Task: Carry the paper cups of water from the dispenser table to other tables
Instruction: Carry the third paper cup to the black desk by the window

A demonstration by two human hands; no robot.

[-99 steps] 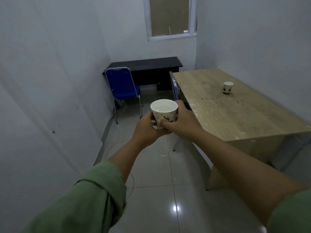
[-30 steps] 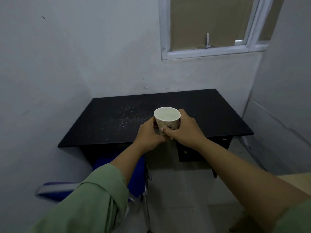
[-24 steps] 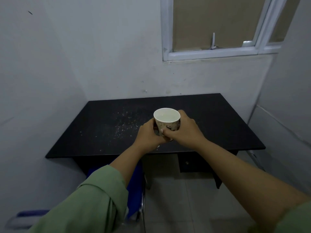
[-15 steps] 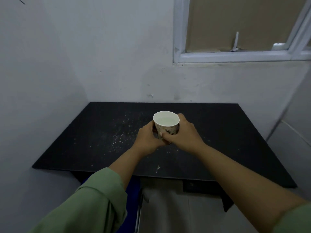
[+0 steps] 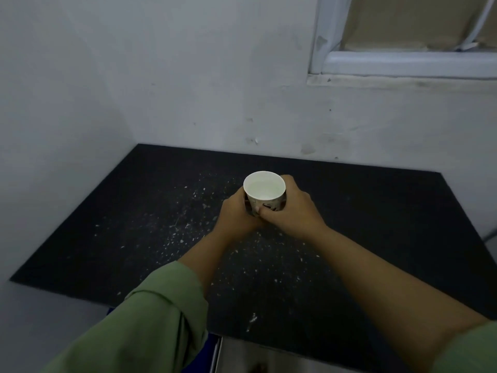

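The left hand (image 5: 236, 215) and right hand (image 5: 291, 211) clasp 1 white patterned paper cup (image 5: 265, 193) of water above the speckled black tabletop (image 5: 376, 224). Squeezing the thin wall, or setting it down tilted, could slop water out.

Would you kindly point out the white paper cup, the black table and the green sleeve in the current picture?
White paper cup (image 5: 265, 190), head view, on the pale inside below its rim.
Black table (image 5: 390, 219), head view, on bare top right of the hands.
Green sleeve (image 5: 150, 324), head view, on the left forearm's rolled cuff.
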